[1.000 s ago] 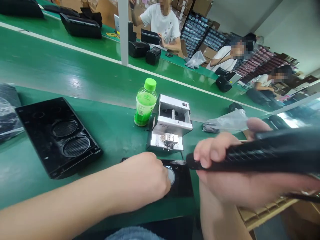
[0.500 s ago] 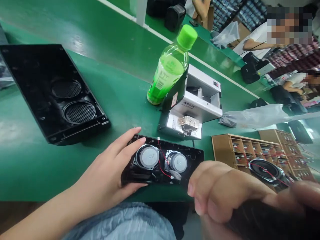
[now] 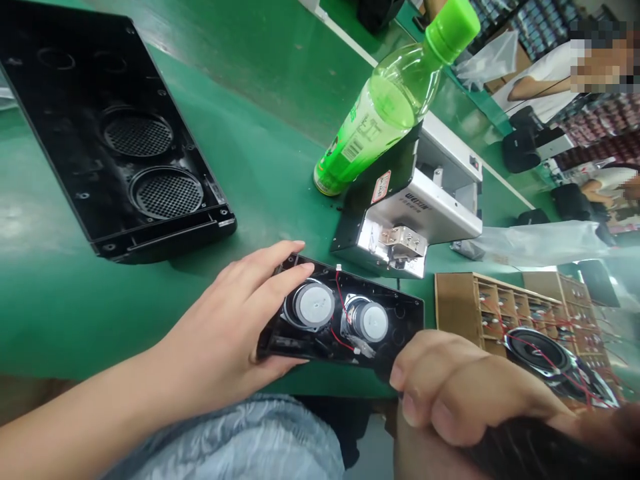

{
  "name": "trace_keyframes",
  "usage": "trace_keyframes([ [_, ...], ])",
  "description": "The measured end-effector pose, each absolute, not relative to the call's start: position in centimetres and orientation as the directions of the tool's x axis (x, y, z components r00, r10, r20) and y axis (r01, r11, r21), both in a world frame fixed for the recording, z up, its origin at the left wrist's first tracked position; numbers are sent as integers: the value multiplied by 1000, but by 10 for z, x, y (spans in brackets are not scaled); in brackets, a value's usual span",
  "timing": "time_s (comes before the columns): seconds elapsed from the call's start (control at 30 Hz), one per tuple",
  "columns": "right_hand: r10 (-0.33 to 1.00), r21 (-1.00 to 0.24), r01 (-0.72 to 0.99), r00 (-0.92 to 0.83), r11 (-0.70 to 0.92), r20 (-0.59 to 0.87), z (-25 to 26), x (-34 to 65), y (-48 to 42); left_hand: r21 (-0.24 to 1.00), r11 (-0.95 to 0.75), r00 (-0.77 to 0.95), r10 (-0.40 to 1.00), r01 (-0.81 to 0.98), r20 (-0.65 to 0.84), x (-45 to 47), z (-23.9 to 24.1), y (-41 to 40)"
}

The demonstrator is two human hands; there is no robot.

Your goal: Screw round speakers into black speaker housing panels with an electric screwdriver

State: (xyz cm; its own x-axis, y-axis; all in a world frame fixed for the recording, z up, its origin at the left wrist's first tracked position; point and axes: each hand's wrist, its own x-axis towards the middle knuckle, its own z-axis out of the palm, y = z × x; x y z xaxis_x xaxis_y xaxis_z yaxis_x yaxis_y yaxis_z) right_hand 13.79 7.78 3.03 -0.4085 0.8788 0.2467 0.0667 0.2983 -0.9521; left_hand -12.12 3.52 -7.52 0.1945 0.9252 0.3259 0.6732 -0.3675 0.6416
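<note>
My left hand (image 3: pixel 235 320) grips the left end of a black speaker panel (image 3: pixel 400 313) lying at the near edge of the green table; thumb beneath, fingers laid over its top edge. Two round speaker drivers (image 3: pixel 315 305) with red wires sit in the panel. My right hand (image 3: pixel 450 393) is closed round a black electric screwdriver (image 3: pixel 540 453) at the lower right, close to the camera, above the panel's right end. Its tip is hidden.
A larger black speaker housing (image 3: pixel 130 140) with two round grilles lies at the left. A green bottle (image 3: pixel 385 107) and a silver screw feeder (image 3: pixel 410 207) stand behind the panel. A wooden compartment tray (image 3: pixel 455 300) holding loose speaker drivers sits at the right. Other people work across the table.
My view dropped toward the table. My left hand went from a fist over the drivers to holding the panel's left end. My right hand with the screwdriver sank to the lower right.
</note>
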Motion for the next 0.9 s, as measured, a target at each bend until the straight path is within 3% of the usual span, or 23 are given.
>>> trace_keyframes([
  [0.1,894,-952,114,-391,285,221,30,135,76,643,-367,200,926,672,320,-121,-75,35],
  [0.27,922,-963,47,-304,265,239,19,135,75,648,-368,198,926,667,321,-121,-75,35],
  [0.37,909,-968,54,-360,246,211,15,136,76,651,-367,198,927,664,319,-121,-76,35],
  [0.5,912,-950,49,-300,309,281,25,127,76,637,-383,211,920,669,331,-122,-76,33],
  [0.63,916,-952,200,-373,233,146,39,114,76,629,-388,218,918,674,333,-123,-75,32],
  [0.8,959,-952,129,-103,277,265,23,101,66,632,-374,207,923,679,324,-122,-73,33],
  [0.9,971,-960,144,-40,239,236,14,97,59,634,-372,212,925,678,315,-123,-73,33],
])
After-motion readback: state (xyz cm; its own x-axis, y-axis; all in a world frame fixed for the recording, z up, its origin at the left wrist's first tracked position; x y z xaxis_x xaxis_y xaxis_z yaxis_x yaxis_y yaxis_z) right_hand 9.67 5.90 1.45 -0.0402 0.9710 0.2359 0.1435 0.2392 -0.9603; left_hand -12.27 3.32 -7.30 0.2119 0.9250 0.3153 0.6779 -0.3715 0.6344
